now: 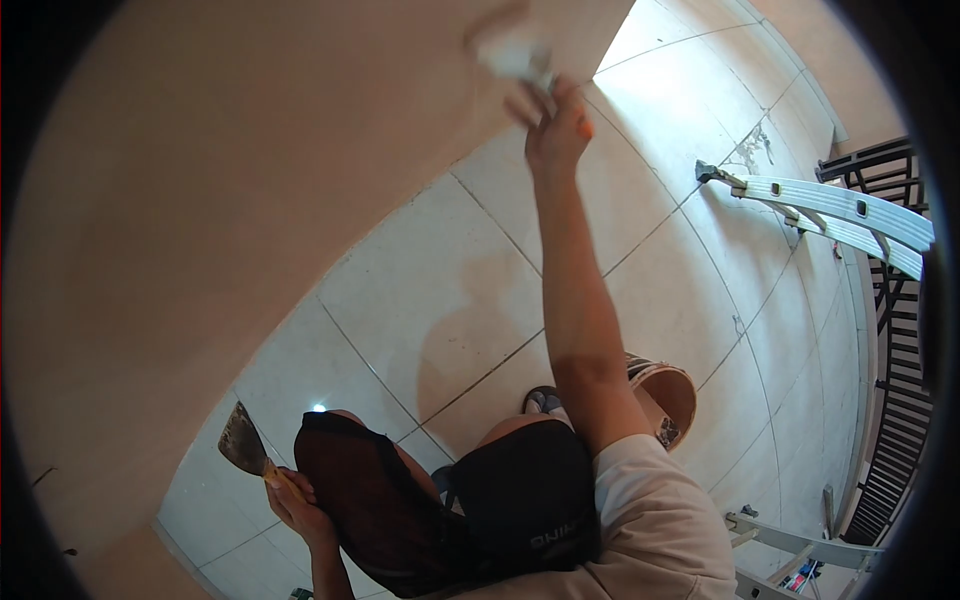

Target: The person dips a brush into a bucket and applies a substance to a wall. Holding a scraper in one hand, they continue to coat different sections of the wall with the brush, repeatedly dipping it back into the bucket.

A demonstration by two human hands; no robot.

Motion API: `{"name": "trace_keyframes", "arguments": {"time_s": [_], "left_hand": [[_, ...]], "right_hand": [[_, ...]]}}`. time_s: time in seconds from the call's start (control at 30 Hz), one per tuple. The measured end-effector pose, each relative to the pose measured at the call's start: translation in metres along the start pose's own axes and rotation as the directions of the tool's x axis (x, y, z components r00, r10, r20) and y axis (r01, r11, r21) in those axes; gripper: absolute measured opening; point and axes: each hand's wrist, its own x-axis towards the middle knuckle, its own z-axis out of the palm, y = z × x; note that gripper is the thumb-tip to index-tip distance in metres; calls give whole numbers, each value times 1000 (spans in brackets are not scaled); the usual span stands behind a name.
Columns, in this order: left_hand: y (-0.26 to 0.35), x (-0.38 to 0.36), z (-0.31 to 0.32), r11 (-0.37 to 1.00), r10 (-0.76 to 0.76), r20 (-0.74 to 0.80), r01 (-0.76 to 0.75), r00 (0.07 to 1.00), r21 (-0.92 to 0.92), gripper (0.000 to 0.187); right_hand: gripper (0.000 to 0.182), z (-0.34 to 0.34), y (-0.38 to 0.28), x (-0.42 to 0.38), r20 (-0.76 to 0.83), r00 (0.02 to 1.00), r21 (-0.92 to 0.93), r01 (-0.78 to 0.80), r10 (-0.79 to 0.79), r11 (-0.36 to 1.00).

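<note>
Reaching far forward, my right hand (560,130) grips the handle of a wide paintbrush (515,55). Its pale, motion-blurred head is against or very close to the wall (250,170); contact is hard to judge. Low on the left, my left hand (298,508) is closed around the wooden handle of a putty knife (244,440). The knife's broad, stained blade points up and away, near the base of the wall.
A stained bucket (680,385) lies or leans beside my right elbow. An aluminium ladder (830,200) extends at the right, with more ladder parts (800,545) at lower right. Dark metal railings (890,430) line the right side. Large pale tiles (400,290) cover the floor.
</note>
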Motion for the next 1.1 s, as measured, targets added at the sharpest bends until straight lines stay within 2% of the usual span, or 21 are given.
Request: {"name": "trace_keyframes", "arguments": {"time_s": [0.07,0.1,0.2,0.33,0.43,0.5,0.53,0.63,0.67,0.7,0.77,0.8,0.93,1.03,1.1], "left_hand": [[3,-2,2,1000,1,28,0,1000,-14,40],[3,-2,1,1000,9,73,-9,997,0,40],[12,2,4,999,29,153,-34,988,36,40],[29,-2,12,999,50,233,-44,971,-30,40],[40,-9,37,937,139,213,-59,967,-344,39],[74,-15,49,789,320,362,-34,876,-614,39],[99,-21,55,694,407,417,21,813,-720,40],[199,-74,49,466,455,322,87,830,-881,38],[224,-88,42,365,448,269,100,853,-925,37],[237,-92,29,287,609,292,138,738,-948,34],[247,-100,22,125,794,245,245,556,-961,27],[256,-101,26,56,832,212,303,513,-951,24],[271,-129,37,-214,931,-5,534,365,-818,26],[289,-157,31,-124,917,69,444,393,-887,21],[289,-167,28,-82,922,96,431,375,-899,21]], "right_hand": [[16,-45,23,-24,-210,966,-166,-185,148,969],[19,-65,28,-34,-247,951,-261,-248,184,933],[27,-83,-1,-52,-379,910,-227,-266,166,937],[30,-45,-141,-92,-297,954,-329,-129,27,936],[28,-43,-250,-147,-287,952,-583,-88,-103,807],[27,-55,-306,-194,-332,929,-703,-129,-163,699],[27,-64,-329,-217,-366,914,-744,-174,-175,645],[26,-96,-371,-284,-498,854,-715,-305,-152,629],[26,-105,-379,-301,-525,839,-701,-329,-145,633],[24,-119,-382,-316,-544,828,-689,-351,-134,634],[23,-137,-387,-333,-544,837,-714,-422,-64,559],[23,-141,-386,-334,-544,839,-722,-458,-17,519],[20,-165,-354,-336,-655,755,-608,-499,-35,618],[20,-182,-320,-330,-706,707,-556,-509,-49,657],[20,-193,-298,-324,-708,702,-586,-527,-73,616]]}}
